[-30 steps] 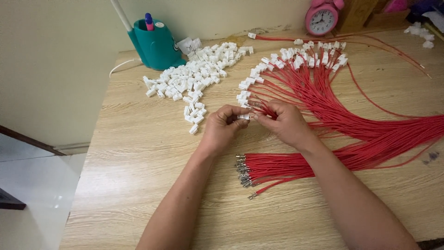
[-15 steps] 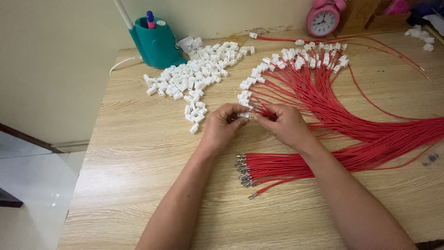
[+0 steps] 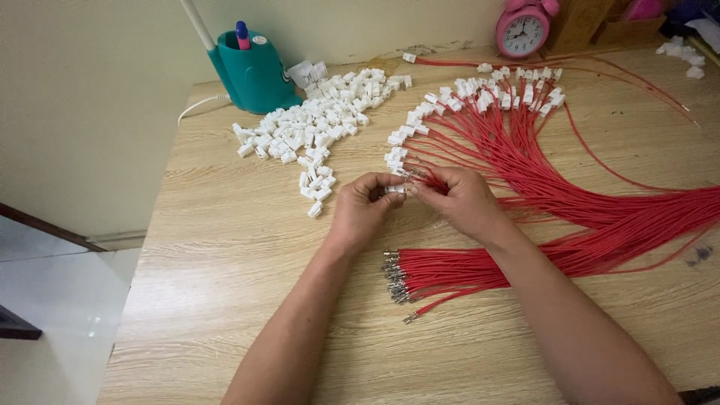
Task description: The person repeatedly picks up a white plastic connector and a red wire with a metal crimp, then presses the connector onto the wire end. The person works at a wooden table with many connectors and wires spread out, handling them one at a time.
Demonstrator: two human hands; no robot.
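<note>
My left hand [image 3: 363, 210] pinches a small white plastic connector [image 3: 394, 189] between thumb and fingers. My right hand [image 3: 461, 201] meets it from the right, its fingers closed on the end of a red wire [image 3: 437, 182] at the connector. Both hands hover over the middle of a wooden table [image 3: 225, 247]. Just below them lies a bundle of red wires with bare metal terminals [image 3: 420, 274]. Beyond my right hand fans out a spread of red wires fitted with white connectors [image 3: 495, 97].
A heap of loose white connectors [image 3: 315, 131] lies at the back left. Behind it stands a teal pen holder [image 3: 251, 71] with a white cable. A pink alarm clock [image 3: 523, 30] sits at the back edge. The table's left edge drops to the floor.
Both hands stay together at the same spot; only slight finger movement at the connector. The view has shifted a little.
</note>
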